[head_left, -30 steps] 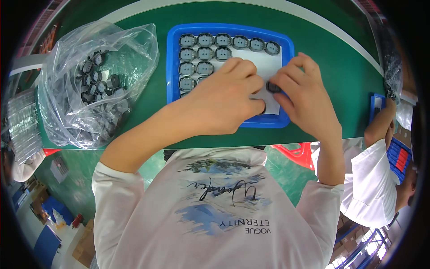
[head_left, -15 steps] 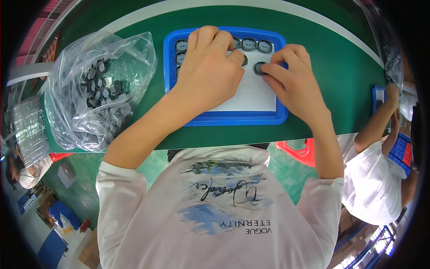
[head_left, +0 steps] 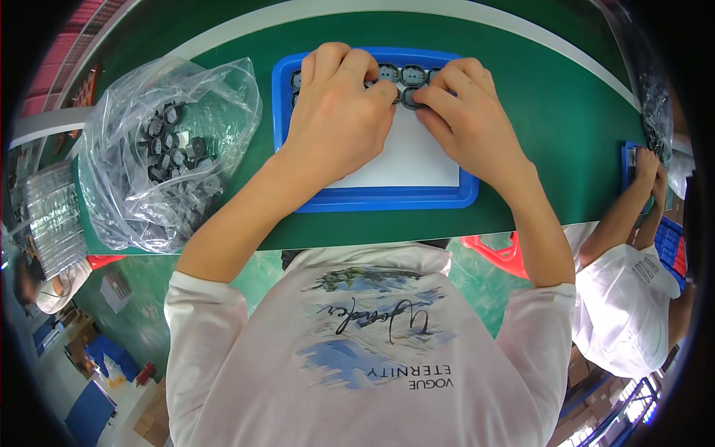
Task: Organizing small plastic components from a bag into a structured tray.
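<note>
At the far left lies one clear plastic bag on the green table, crumpled open, with a heap of small round grey parts inside, too many and too tangled to count. Just right of it sits one blue tray with a white sheet as its floor. The left hand covers the tray's upper left corner, fingers curled down close together; what they grip is hidden. About four round grey parts show along the tray's top edge between the two hands. The right hand pinches one part with thumb and forefinger. At the far right, another person's arm reaches a second blue tray.
</note>
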